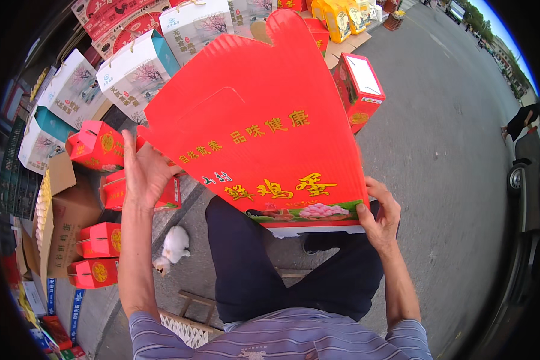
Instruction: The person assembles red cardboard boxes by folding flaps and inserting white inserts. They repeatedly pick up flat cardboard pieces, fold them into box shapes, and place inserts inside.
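A large red cardboard egg box (pixel 264 120), with yellow lettering and a picture of eggs along its lower edge, is held up over my lap, tilted. It looks flattened or only partly folded. My right hand (pixel 383 215) grips its lower right corner, thumb on the printed face and fingers at the side edge. At the left edge my left hand (pixel 147 174) is open, thumb raised apart from the fingers. The fingertips are close to the cardboard edge; whether they touch it I cannot tell.
Small red gift boxes (pixel 105 239) and white handled cartons (pixel 135 72) stand to the left and behind. Beside a brown carton (pixel 75 222) of eggs, a white furry animal (pixel 175 243) is on the ground. Another red box (pixel 360 90) stands at the far right, by the road.
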### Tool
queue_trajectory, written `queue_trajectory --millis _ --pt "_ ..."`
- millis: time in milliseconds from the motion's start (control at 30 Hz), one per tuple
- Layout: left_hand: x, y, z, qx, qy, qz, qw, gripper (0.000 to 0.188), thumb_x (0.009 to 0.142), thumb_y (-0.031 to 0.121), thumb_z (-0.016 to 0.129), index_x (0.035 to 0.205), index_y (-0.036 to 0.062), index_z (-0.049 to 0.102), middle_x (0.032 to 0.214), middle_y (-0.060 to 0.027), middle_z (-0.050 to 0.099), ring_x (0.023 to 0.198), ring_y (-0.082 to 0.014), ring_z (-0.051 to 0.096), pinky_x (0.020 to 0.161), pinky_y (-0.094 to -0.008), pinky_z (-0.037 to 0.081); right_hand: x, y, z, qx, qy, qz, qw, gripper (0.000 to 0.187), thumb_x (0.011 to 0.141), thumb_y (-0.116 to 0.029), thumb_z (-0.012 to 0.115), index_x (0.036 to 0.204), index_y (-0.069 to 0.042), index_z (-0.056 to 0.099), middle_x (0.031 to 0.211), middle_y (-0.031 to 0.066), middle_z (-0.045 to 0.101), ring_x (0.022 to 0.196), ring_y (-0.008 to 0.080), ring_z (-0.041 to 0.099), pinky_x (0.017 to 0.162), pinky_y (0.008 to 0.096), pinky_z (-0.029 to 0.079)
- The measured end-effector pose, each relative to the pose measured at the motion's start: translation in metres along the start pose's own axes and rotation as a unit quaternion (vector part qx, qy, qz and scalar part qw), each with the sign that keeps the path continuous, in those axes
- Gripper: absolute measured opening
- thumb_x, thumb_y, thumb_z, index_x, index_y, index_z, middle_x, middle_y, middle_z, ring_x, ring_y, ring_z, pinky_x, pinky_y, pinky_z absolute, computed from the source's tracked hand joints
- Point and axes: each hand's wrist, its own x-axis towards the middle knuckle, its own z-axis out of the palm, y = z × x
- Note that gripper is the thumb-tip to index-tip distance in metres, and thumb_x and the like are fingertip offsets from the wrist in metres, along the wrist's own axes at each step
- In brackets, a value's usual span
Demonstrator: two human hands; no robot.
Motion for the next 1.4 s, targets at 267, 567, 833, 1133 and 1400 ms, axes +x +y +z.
queue_trajectory --millis 267,567,833,1133,1400 --pt "-0.001 -0.001 0.005 0.267 0.020 -0.109 0.957 0.054 0.103 0.042 0.065 0.141 0.0051 0.053 0.130 -0.0109 0.067 0.115 -0.0245 0.069 0.097 -0.0406 0.056 -0.039 -0.005 0.069 -0.070 -0.225 -0.112 0.965 0.034 0.077 -0.002 0.072 0.110 -0.006 0.066 0.122 0.0109 0.070 0.114 0.0316 0.069 0.089 0.0412 0.060" --pt "0.003 -0.088 -0.006 0.350 0.094 -0.124 0.924 0.049 0.092 0.011 0.070 0.138 0.0015 0.056 0.114 -0.0032 0.068 0.103 -0.0109 0.065 0.094 -0.0297 0.051 -0.026 -0.015 0.104 0.116 -0.240 0.202 0.942 0.056 0.094 -0.026 0.071 0.141 0.000 0.055 0.135 0.0234 0.063 0.123 0.0422 0.062 0.103 0.0491 0.050" --pt "0.003 -0.123 0.051 0.434 0.026 -0.042 0.900 0.044 0.082 0.007 0.072 0.125 0.0014 0.066 0.100 -0.0024 0.063 0.097 -0.0125 0.061 0.089 -0.0291 0.051 0.036 -0.060 0.100 -0.097 -0.328 0.142 0.929 0.066 0.091 -0.035 0.072 0.142 0.002 0.052 0.127 0.0256 0.064 0.120 0.0416 0.063 0.100 0.0508 0.051" --pt "-0.004 -0.155 0.074 0.550 -0.023 0.057 0.833 0.049 0.077 0.012 0.069 0.124 -0.0033 0.067 0.095 -0.0035 0.049 0.086 -0.0156 0.054 0.078 -0.0301 0.047 0.019 -0.038 0.050 -0.278 -0.220 0.059 0.933 0.013 0.086 -0.008 0.059 0.096 0.001 0.060 0.082 0.0216 0.068 0.081 0.0438 0.069 0.070 0.0548 0.053" --pt "-0.044 -0.134 0.094 0.600 -0.199 0.097 0.769 0.033 0.094 0.032 0.072 0.102 0.0001 0.074 0.115 -0.0099 0.061 0.113 -0.0258 0.054 0.100 -0.0380 0.044 0.037 -0.028 -0.050 -0.252 -0.092 0.187 0.945 0.024 0.090 -0.009 0.059 0.110 -0.003 0.069 0.096 0.0240 0.074 0.094 0.0430 0.071 0.084 0.0500 0.055"
